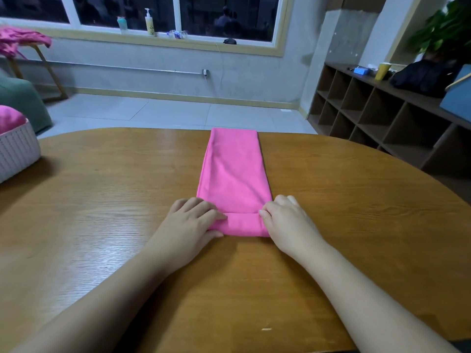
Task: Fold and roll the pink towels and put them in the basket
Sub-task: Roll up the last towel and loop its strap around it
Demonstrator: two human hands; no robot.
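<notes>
Wooden table (102, 200): both hands, left hand (190, 222) and right hand (285, 220), pinch the soft, light towel's (233, 171) rolled near end; best gripped there.

Indoor lounge or common room, exact type unclear.
Wooden tabletop (102, 200), tiled floor, big window (178, 11) with bottles on sill, cubby shelf (369, 115), potted plant (443, 31), green sofa (20, 98).

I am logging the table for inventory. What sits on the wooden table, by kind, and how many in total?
Pink towel strips lying flat: 1, near end turned over under both hands
Pink towels in the basket: 1 in view
White baskets: 1
Total: 3
</notes>
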